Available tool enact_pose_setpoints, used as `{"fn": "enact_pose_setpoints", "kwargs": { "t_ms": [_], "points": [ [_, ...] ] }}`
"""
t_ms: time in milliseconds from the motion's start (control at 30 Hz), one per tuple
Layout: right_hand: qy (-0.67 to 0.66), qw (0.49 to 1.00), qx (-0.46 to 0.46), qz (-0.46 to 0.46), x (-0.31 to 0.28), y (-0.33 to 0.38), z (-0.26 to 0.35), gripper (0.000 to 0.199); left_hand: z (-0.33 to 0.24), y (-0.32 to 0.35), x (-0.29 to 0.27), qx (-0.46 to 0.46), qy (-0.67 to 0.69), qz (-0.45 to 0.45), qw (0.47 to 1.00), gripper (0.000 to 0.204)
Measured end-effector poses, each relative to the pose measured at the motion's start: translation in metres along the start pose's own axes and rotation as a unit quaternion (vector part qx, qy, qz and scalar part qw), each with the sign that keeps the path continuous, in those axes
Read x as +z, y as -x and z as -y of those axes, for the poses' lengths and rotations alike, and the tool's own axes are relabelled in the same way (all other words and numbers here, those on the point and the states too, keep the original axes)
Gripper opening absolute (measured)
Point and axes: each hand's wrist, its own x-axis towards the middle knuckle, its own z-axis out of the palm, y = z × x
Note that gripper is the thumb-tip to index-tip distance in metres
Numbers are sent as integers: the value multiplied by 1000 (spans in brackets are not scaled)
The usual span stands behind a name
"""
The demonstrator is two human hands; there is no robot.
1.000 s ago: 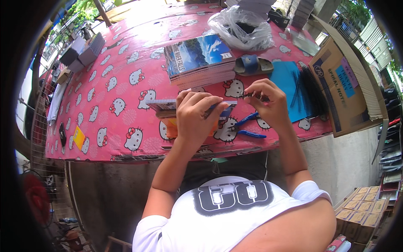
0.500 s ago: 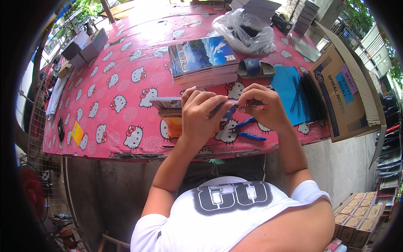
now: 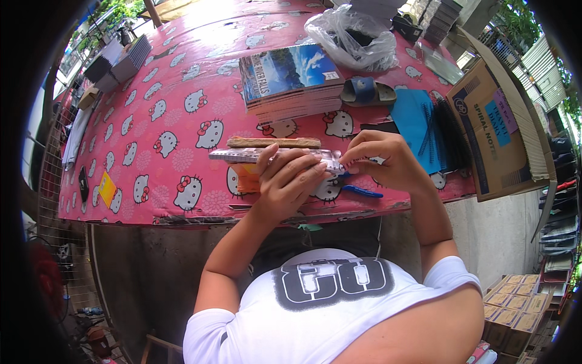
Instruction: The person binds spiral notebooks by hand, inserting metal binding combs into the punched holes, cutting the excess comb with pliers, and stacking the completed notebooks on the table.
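Observation:
My left hand (image 3: 288, 182) is closed around a thin notebook (image 3: 227, 155), held almost edge-on above the near side of the table. My right hand (image 3: 382, 155) pinches at the notebook's right end, its fingertips close together; what they hold is too small to make out. Just beyond the notebook lies a worn wooden strip (image 3: 273, 143). Beneath the left hand is an orange item (image 3: 247, 180), partly covered. Blue-handled pliers (image 3: 362, 192) rest on the table below the right hand, their jaws hidden.
A stack of picture-covered books (image 3: 291, 76) stands farther back, with a blue sandal (image 3: 367, 91) beside it. To the right are a blue sheet (image 3: 407, 127), black spiral coils (image 3: 450, 142) and an open carton (image 3: 485, 133). A plastic bag (image 3: 351, 36) lies behind.
The notebook has tilted flatter, showing its long edge, and the wooden strip is now visible behind it. My right hand has turned and dropped slightly; the dark ridged piece in its fingers no longer shows clearly.

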Motion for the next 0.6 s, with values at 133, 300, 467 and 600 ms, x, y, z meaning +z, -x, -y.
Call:
{"fn": "enact_pose_setpoints", "kwargs": {
  "t_ms": [133,300,467,600],
  "points": [
    [21,1000,-9,1,-1,-3,1,25,-1,-7,-1,-6,13,8,1000,23],
    [50,999,-1,-18,-2,0,3,25,0,-23,-2,-40,32,-2,999,26],
    [60,991,65,-103,9,0,3,21,-2,-40,6,-128,22,2,992,24],
    [109,985,52,-125,17,-3,0,27,11,-38,9,-107,41,-14,993,17]
  ]
}}
